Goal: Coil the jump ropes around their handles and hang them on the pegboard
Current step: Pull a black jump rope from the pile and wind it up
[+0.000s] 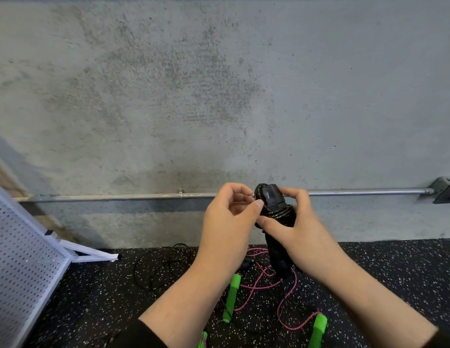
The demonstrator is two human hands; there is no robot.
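The right hand (291, 229) grips the black handles (273, 209) upright in front of the concrete wall (168, 96), fingers curled round the wound part so the turns of black rope (281, 213) cannot slip loose. The left hand (231, 217) is closed in a pinch just beside the top of the handles, thumb against forefinger; it seems to hold the rope's thin end, though the strand itself is too fine to make out there. Holding the bundle high and close to the eyes looks meant to let the person tuck or lay the last turns neatly. Most of this rope appears coiled, so I judge the winding of this one to be near its finish, with the hanging not yet done.

On the speckled floor (394, 285) below the forearms lies a pink rope (281, 287), loose and tangled, with green handles (232, 297) lying apart from each other. To the left of it a thin black rope (158, 270) lies in loose loops. These are still uncoiled. The white pegboard (20, 259) leans at the far left, well apart from the hands, and nothing hangs on the part that shows. A metal conduit (118, 197) runs along the wall behind the hands.

No brand, label or writing can be read on anything here
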